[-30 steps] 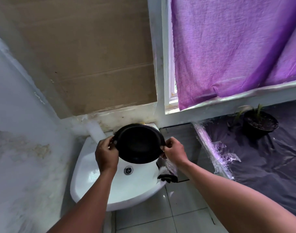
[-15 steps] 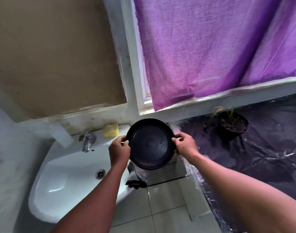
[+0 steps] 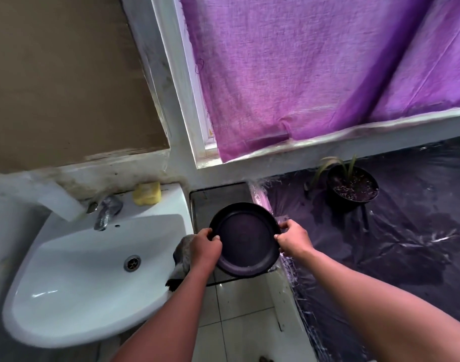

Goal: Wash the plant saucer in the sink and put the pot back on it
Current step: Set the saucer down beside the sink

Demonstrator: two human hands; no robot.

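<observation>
Saucer (image 3: 246,240): dark plastic, matt, smooth. Sink (image 3: 75,291): white ceramic, high gloss. Tap (image 3: 106,211): dull metal. Drain (image 3: 132,262): metal ring. Sponge (image 3: 147,193): yellow, porous foam. Curtain (image 3: 302,74): purple woven cloth, coarse weave. Worktop (image 3: 406,244): covered in wrinkled, glossy plastic film. Pot (image 3: 353,189): black plastic. Floor (image 3: 236,309): pale glazed tile, reflective.

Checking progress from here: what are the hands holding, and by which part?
Both hold the black plant saucer by its rim: left hand on the left edge, right hand on the right edge.
</observation>
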